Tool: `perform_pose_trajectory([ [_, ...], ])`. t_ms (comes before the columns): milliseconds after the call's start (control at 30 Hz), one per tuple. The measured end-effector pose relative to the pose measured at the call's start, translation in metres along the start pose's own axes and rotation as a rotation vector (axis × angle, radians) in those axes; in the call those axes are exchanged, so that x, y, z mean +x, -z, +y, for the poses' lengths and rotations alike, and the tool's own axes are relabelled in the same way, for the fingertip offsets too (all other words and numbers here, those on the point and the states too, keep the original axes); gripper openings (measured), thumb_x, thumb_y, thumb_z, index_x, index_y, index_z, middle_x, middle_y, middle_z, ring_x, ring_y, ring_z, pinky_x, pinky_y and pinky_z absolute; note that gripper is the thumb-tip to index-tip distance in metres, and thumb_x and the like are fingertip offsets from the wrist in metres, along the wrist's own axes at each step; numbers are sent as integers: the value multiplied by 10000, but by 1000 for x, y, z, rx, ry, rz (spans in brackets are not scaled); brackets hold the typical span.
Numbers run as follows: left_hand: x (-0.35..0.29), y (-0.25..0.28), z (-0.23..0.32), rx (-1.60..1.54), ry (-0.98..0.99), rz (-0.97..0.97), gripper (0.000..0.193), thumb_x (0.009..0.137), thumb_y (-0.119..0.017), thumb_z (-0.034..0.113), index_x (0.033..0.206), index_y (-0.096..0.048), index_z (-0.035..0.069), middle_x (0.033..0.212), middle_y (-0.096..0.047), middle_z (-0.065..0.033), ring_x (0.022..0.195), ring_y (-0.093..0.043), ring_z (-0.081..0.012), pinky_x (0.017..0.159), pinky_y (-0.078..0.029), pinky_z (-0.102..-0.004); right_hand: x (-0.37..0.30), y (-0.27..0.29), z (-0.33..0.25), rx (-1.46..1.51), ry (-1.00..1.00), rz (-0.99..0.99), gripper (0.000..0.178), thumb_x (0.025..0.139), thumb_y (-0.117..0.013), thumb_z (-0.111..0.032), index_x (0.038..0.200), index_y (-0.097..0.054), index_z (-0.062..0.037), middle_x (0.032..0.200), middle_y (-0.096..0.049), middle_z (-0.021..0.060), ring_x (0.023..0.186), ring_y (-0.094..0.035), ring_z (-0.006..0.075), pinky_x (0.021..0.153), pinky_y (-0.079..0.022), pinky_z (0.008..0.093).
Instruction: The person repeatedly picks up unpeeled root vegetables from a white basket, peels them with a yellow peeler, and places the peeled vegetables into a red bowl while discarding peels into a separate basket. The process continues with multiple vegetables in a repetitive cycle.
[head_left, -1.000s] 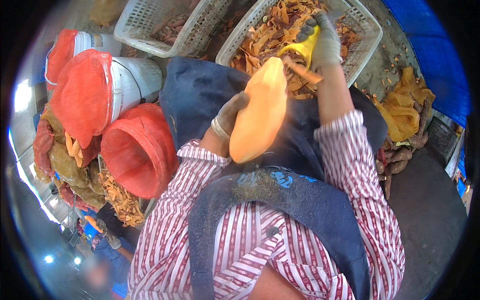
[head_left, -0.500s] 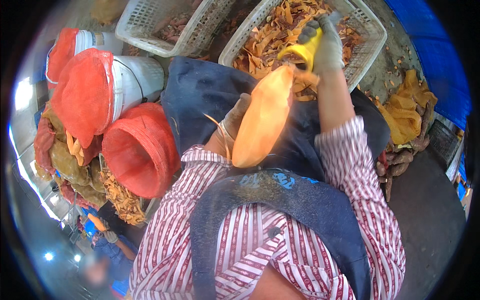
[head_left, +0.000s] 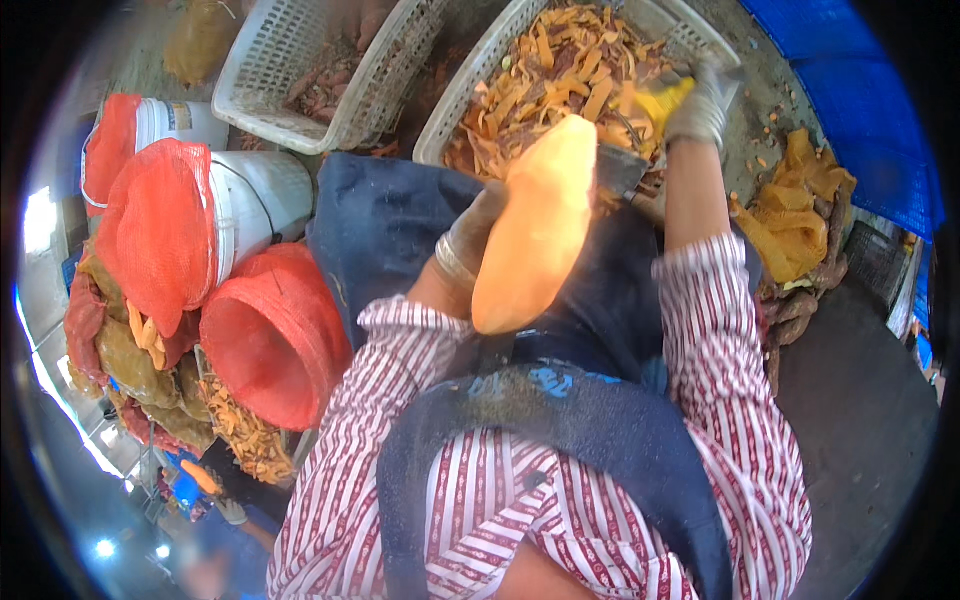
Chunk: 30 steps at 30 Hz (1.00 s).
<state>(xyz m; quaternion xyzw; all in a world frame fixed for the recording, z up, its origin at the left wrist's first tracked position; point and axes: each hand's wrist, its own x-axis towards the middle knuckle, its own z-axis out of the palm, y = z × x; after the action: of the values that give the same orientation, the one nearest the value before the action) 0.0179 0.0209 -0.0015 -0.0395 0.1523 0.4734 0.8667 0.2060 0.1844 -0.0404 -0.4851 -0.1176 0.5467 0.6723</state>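
Observation:
A large peeled orange sweet potato (head_left: pixel 535 230) stands tilted above my lap, its surface smooth and bare. My gloved left hand (head_left: pixel 475 235) grips it from the left side, fingers partly hidden behind it. To the right and farther away, my gloved right hand (head_left: pixel 697 108) is closed on a yellow peeler (head_left: pixel 660 102), which is blurred. That hand is apart from the sweet potato, over the right side of a white plastic crate (head_left: pixel 440 120) heaped with orange and reddish peelings (head_left: pixel 560 65).
Another white crate (head_left: pixel 345 130) with reddish roots stands at the far left. White buckets (head_left: pixel 265 195) with red mesh and a red mesh-lined container (head_left: pixel 270 345) sit left. A yellow mesh sack (head_left: pixel 785 220) and unpeeled roots (head_left: pixel 800 315) lie right. A co-worker holds an orange root (head_left: pixel 200 477) at lower left.
My right hand has moved right with the peeler, away from the sweet potato. The sweet potato is held more upright, and a strip of peel near my left wrist no longer shows.

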Motion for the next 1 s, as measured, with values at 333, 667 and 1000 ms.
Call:
perform_pose_trajectory([
  [333,-2,7,-6,159,25,74,765,765,-465,588,1287,-321,48,1258,-410,-139,1125,-427,-260,942,-365,-382,-122,-20,-15,355,-509,-512,136,846,-521,-244,886,-494,-117,645,-501,5,453,-477,122,359,-418,263],
  [667,-9,13,-3,521,111,110,922,601,-668,574,1261,-332,23,1148,-493,-92,987,-525,-171,824,-456,-296,-112,-14,-1,297,-633,-449,158,845,-528,-251,857,-478,-102,646,-506,12,460,-478,116,364,-405,248],
  [1000,-14,28,-4,261,93,177,766,665,-686,433,1234,-380,19,1104,-529,-125,951,-552,-196,808,-468,-301,-39,-2,43,-143,-407,-221,232,795,-570,-248,868,-496,-41,660,-496,16,429,-418,101,369,-359,231],
])
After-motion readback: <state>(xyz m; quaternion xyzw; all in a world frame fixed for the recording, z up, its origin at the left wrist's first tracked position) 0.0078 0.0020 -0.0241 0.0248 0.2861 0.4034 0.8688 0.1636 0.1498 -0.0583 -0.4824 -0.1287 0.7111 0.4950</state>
